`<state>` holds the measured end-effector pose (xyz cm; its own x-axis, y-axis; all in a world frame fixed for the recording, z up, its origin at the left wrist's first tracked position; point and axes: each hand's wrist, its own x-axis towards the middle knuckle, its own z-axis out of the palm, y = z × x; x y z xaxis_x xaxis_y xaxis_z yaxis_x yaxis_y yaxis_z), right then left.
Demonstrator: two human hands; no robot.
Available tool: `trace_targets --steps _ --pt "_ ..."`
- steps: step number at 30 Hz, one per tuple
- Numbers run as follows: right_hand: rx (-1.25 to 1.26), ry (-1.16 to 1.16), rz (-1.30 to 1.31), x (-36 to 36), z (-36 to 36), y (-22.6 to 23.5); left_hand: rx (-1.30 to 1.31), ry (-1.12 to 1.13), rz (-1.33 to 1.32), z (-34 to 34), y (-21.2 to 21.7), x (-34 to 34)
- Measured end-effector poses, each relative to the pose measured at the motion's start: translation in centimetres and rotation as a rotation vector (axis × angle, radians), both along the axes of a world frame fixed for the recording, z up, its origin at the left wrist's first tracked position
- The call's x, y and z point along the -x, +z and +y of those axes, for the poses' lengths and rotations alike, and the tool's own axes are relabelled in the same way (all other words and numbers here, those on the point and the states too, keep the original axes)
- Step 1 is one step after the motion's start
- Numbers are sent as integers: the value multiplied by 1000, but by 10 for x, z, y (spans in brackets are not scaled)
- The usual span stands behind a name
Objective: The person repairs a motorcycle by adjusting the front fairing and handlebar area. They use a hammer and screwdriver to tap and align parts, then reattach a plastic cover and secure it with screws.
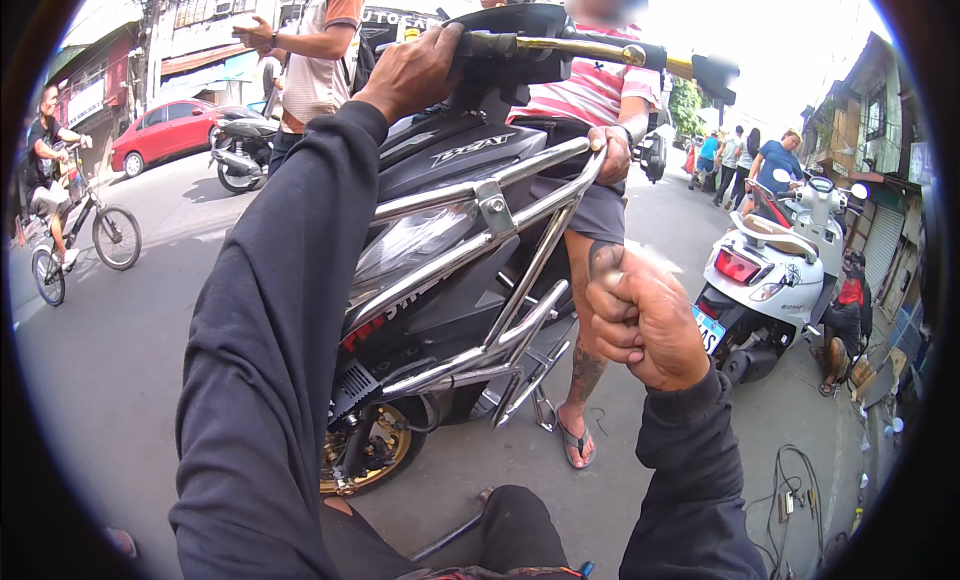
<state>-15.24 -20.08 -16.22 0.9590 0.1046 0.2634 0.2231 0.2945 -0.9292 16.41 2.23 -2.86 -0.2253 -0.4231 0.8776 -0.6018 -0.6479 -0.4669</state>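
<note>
A black scooter (450, 180) stands in front of me, fitted with a chrome tube guard (530, 170) along its side. My left hand (415, 72) reaches up and is closed round one end of its handlebar (580, 46). In front of the guard, my right hand (645, 320) hangs in the air with its fingers curled in. Whatever may be in those fingers is too small to make out. Beyond the scooter stands a person in a striped shirt (570, 90), whose hand (612, 152) rests on the guard. The gold-rimmed front wheel (385, 450) shows low down, partly behind my sleeve.
A white scooter (765, 280) is parked at the right, with a person crouching (845, 320) beyond it. Cables and a power strip (790, 502) lie on the ground at the lower right. On the left are a cyclist (55, 170), a red car (175, 130) and another person standing (325, 60).
</note>
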Motion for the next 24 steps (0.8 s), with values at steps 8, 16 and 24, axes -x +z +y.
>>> trace_targets --steps 8,16,24 --pt "1196 -1140 -1069 -120 62 127 48 -39 36 -11 -1 -7" --pt "1196 -1079 -905 -158 52 147 70 -13 -21 -2 -1 6" --pt "1114 -1116 -915 -159 48 137 96 12 24 -8 2 5"
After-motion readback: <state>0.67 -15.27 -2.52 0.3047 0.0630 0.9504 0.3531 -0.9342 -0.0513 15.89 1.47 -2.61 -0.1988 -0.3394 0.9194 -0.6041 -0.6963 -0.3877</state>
